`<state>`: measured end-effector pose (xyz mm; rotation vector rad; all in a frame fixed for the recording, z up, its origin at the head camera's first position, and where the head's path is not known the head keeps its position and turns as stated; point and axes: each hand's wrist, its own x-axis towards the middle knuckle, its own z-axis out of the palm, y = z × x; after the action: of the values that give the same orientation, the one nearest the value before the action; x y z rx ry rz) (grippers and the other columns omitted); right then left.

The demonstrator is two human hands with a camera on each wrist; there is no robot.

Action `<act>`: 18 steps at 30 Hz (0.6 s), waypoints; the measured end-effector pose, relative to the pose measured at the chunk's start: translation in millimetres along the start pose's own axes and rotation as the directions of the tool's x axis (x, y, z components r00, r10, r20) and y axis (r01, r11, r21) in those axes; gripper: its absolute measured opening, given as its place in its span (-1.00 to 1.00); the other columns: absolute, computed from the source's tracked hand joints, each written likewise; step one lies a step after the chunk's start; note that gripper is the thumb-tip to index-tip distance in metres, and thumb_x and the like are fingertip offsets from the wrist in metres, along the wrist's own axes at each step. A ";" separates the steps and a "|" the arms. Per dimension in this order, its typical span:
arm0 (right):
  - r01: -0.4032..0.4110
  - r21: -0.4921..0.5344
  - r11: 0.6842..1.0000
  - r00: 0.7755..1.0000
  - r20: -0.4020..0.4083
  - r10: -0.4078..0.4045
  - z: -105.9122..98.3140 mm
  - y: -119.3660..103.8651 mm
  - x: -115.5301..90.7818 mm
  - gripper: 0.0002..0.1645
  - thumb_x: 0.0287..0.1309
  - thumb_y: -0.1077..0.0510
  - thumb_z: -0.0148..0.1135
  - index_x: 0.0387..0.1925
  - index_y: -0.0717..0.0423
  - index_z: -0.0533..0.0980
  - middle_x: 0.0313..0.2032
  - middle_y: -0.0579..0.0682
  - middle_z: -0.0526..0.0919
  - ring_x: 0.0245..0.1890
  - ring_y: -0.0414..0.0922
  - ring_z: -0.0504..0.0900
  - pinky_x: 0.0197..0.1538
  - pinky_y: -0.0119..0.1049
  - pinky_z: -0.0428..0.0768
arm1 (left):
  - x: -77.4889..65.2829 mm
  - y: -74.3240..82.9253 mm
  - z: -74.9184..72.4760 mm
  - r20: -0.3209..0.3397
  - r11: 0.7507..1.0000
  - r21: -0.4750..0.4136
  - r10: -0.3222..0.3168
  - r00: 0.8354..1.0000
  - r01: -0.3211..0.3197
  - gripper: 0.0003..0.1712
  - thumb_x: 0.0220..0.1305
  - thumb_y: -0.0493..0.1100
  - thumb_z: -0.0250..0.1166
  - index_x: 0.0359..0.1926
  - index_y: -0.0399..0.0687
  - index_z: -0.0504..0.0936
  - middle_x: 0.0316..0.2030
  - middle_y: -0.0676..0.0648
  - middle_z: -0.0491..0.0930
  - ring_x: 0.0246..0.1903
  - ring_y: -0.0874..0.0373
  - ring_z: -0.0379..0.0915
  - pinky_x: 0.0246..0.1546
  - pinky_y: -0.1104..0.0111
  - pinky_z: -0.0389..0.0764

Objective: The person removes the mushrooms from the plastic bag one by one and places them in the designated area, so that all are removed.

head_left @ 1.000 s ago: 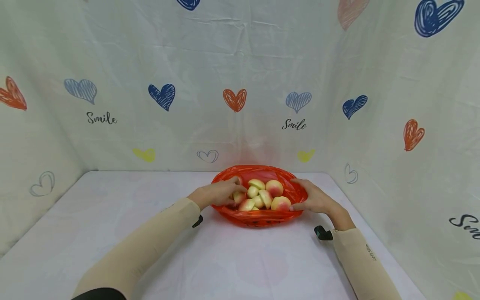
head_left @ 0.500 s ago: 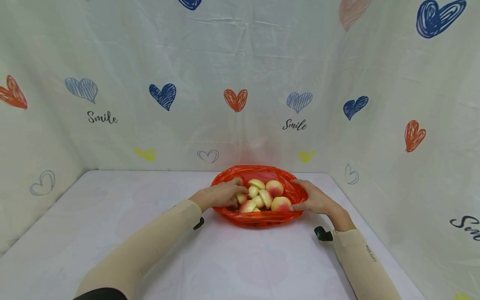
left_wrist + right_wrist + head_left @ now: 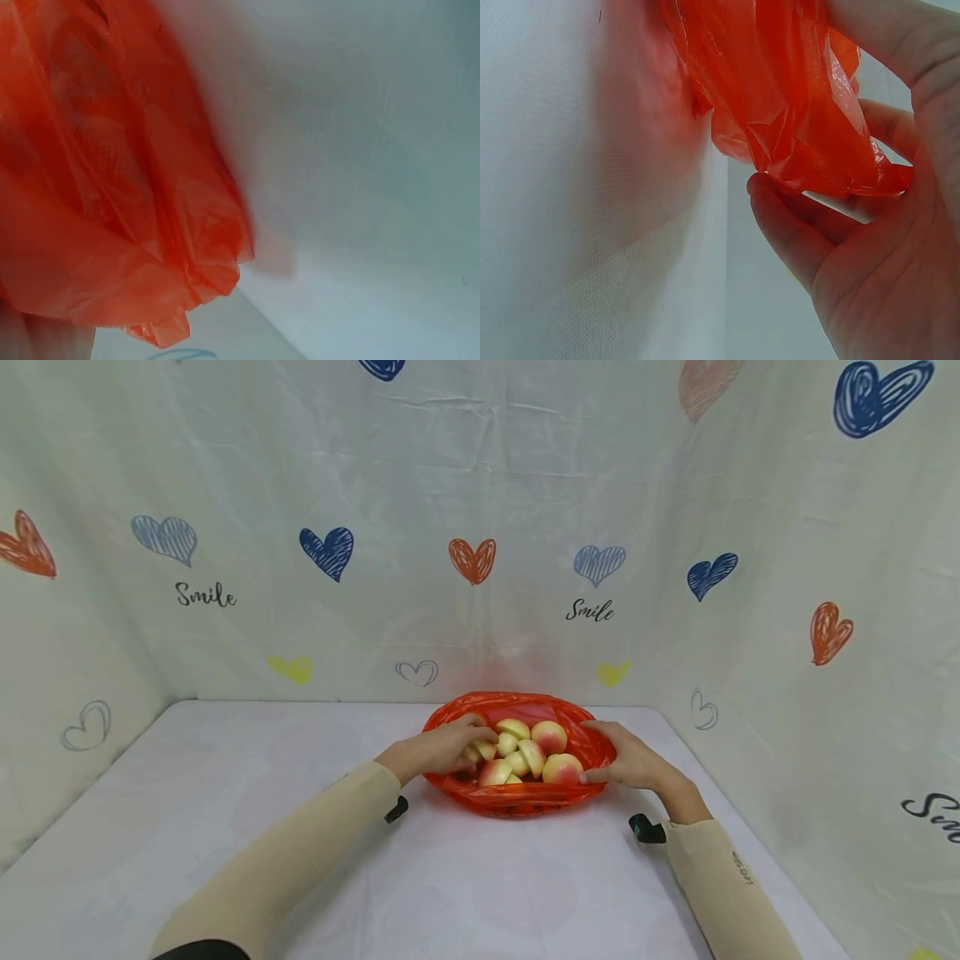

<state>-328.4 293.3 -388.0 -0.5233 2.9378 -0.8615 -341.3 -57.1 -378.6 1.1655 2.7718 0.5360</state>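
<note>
A red plastic bag [image 3: 517, 802] lies with its mouth spread wide at the back of the table. Inside are several pale yellow fruits with a pink blush, peach-like, such as one at the front right [image 3: 562, 768]; some look like cut pieces. My left hand [image 3: 442, 747] reaches in over the bag's left side, thumb and fingers bent round a pale fruit [image 3: 482, 750] that it partly hides. On the right, my right hand [image 3: 633, 758] holds the bag's rim, thumb at the front and fingers farther back. The right wrist view shows fingers [image 3: 795, 232] curved round the red film [image 3: 780, 97].
The table [image 3: 450, 885] has a white cover and ends just behind the bag. White cloth walls [image 3: 405, 610] printed with hearts and "Smile" stand at the back and sides. Small dark devices, such as the right one [image 3: 647, 828], sit at both wrists.
The left hand shifts slightly among the fruits at the bag's left side, and the fruit under its fingers has turned a little. My right hand stays at the rim.
</note>
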 end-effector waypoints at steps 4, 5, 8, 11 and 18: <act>-0.012 -0.003 1.000 1.000 0.000 0.012 0.2 -0.8 0.3 0.21 -0.36 -0.34 0.52 0.35 -0.08 0.21 0.29 0.06 0.27 0.24 0.13 0.26 0.01 0.12 0.54 | -0.5 -0.1 -2.5 -0.019 1.000 -0.019 -0.006 1.000 0.005 -0.42 0.18 -0.28 0.33 0.23 0.11 0.46 0.12 -0.03 0.29 -0.01 0.13 0.35 0.11 0.27 0.43; -0.006 -0.006 1.000 1.000 0.002 0.006 0.2 -1.1 0.2 0.21 -0.35 -0.34 0.51 0.36 -0.07 0.20 0.29 0.08 0.26 0.24 0.14 0.26 0.00 0.12 0.55 | -0.8 0.3 -3.3 -0.022 1.000 -0.024 -0.013 1.000 0.013 -0.41 0.18 -0.28 0.32 0.24 0.11 0.45 0.12 -0.03 0.29 0.00 0.13 0.35 0.10 0.27 0.44; -0.004 -0.007 1.000 1.000 -0.001 0.004 0.0 -2.0 -0.3 0.21 -0.34 -0.33 0.51 0.36 -0.05 0.20 0.29 0.09 0.27 0.23 0.15 0.27 -0.02 0.11 0.56 | -1.8 2.6 -6.1 -0.032 0.998 -0.054 -0.043 0.999 0.041 -0.37 0.18 -0.28 0.31 0.27 0.14 0.43 0.13 -0.02 0.27 0.00 0.14 0.34 0.07 0.28 0.46; -0.012 -0.004 1.000 1.000 0.000 0.012 -0.1 -3.2 -1.2 0.21 -0.34 -0.33 0.51 0.36 -0.05 0.20 0.29 0.09 0.27 0.23 0.14 0.28 -0.03 0.10 0.57 | -3.5 6.2 -9.9 -0.058 0.996 -0.073 -0.059 0.997 0.055 -0.33 0.17 -0.27 0.31 0.29 0.19 0.39 0.13 -0.01 0.26 -0.01 0.15 0.34 0.04 0.29 0.48; -0.018 0.006 1.000 1.000 0.005 0.018 0.4 -4.0 -3.5 0.21 -0.32 -0.33 0.51 0.37 -0.06 0.18 0.30 0.08 0.27 0.23 0.14 0.28 0.00 0.09 0.56 | -13.8 16.6 -19.2 -0.243 0.993 -0.117 -0.011 0.970 -0.018 -0.31 0.10 -0.27 0.36 0.26 0.21 0.41 0.17 -0.03 0.27 0.05 0.09 0.32 0.06 0.23 0.48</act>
<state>-323.8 291.1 -386.4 -0.4966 2.9300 -0.8649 -324.5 -61.6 -355.6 1.1500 2.8879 0.8879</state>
